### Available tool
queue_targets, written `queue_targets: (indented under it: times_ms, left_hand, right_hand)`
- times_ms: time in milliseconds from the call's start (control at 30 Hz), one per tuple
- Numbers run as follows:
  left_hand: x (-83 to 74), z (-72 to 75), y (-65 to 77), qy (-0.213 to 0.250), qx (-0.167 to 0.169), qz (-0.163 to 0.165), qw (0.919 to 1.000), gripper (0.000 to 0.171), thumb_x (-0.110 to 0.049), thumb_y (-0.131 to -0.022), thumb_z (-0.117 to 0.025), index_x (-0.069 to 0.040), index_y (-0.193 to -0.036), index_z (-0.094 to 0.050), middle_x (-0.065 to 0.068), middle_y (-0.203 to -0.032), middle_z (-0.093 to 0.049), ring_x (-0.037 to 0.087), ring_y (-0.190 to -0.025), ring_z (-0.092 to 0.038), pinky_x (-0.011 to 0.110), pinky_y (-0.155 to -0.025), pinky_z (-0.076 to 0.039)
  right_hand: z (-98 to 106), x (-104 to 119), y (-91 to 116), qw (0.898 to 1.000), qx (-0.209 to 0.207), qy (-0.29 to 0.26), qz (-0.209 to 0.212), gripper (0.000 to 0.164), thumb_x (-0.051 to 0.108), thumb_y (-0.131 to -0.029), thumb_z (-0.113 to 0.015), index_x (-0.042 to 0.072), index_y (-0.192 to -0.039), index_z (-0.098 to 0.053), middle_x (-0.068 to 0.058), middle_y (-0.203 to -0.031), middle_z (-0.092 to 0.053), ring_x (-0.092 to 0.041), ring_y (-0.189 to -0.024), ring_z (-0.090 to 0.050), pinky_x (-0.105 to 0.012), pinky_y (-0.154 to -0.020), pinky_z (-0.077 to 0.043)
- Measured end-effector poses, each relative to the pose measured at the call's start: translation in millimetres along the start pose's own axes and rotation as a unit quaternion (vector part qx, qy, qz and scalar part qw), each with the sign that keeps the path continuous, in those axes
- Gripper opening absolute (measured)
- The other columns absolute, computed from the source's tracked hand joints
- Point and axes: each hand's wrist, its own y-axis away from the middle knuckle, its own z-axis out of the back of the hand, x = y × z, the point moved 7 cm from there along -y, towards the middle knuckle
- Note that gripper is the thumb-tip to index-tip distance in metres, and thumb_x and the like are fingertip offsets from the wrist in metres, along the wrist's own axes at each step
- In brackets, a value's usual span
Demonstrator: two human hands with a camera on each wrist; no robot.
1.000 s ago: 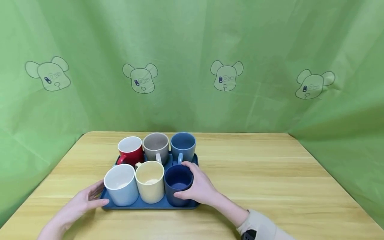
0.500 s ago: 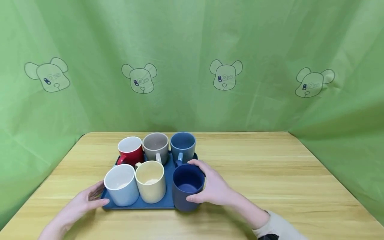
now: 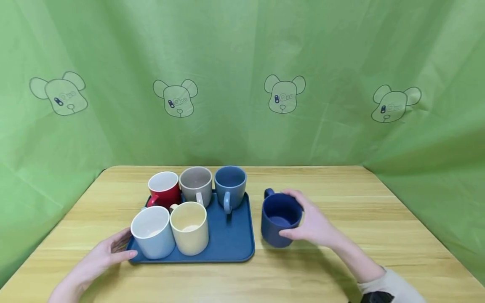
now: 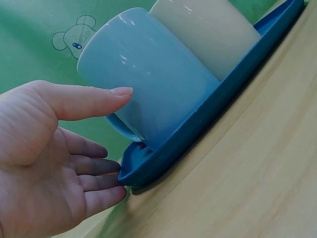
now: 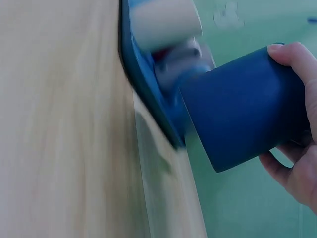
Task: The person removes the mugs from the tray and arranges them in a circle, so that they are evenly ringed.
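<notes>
Dark blue mug (image 3: 273, 233) in our right hand (image 3: 313, 224), just right of the tray (image 3: 232, 240)

We hold it over the table (image 3: 288, 283), thumb and fingers curled round its side; we judge it stiff, smooth, breakable, fairly light, best taken by side or handle (image 3: 268, 192). Our left hand (image 3: 99, 256) grips nothing, fingers loosely extended at the tray's corner, beside the light blue mug (image 3: 156, 243)

Grips the navy mug (image 3: 274, 225) with the right hand (image 3: 312, 223), right of the blue tray (image 3: 231, 237); rests the left hand (image 3: 101, 256) beside the near-left light-blue mug (image 3: 156, 240).
</notes>
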Motion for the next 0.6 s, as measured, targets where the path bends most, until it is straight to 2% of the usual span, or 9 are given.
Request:
queue_targets:
  times_ms: [267, 433, 600]
  left_hand:
    - [-3.5, 3.1, -1.6, 0.001, -0.001, 0.009, 1.0, 0.072, -0.013, -0.088, -0.062, 0.019, -0.137, -0.02, 0.036, -0.141, -0.023, 0.049, -0.126, -0.031, 0.011, -0.087, -0.036]
    - [-4.5, 2.4, -1.5, -0.003, 0.001, 0.006, 1.0, 0.072, -0.013, -0.088, -0.062, 0.019, -0.137, -0.02, 0.036, -0.14, -0.024, 0.049, -0.126, -0.031, 0.011, -0.087, -0.036]
    - [-0.5, 1.1, 0.6, -0.013, 0.002, 0.014, 0.9998, 0.071, -0.013, -0.089, -0.061, 0.019, -0.137, -0.02, 0.036, -0.14, -0.025, 0.047, -0.128, -0.027, 0.011, -0.087, -0.036]
  right_hand:
    - [37, -45, -5, 0.998, -0.044, 0.021, -0.033, 0.081, 0.011, -0.061, -0.084, -0.001, -0.13, -0.042, -0.02, -0.117, -0.055, -0.034, -0.105, -0.052, -0.052, -0.091, -0.038]
    - [49, -72, -14, 0.997, -0.039, 0.04, -0.062, 0.08, 0.015, -0.064, -0.084, -0.001, -0.13, -0.041, -0.022, -0.12, -0.053, -0.036, -0.108, -0.05, -0.052, -0.092, -0.036]
    - [59, -94, -21, 0.994, -0.031, 0.034, -0.102, 0.084, 0.018, -0.068, -0.082, -0.002, -0.134, -0.035, -0.024, -0.124, -0.048, -0.038, -0.111, -0.048, -0.053, -0.094, -0.036]
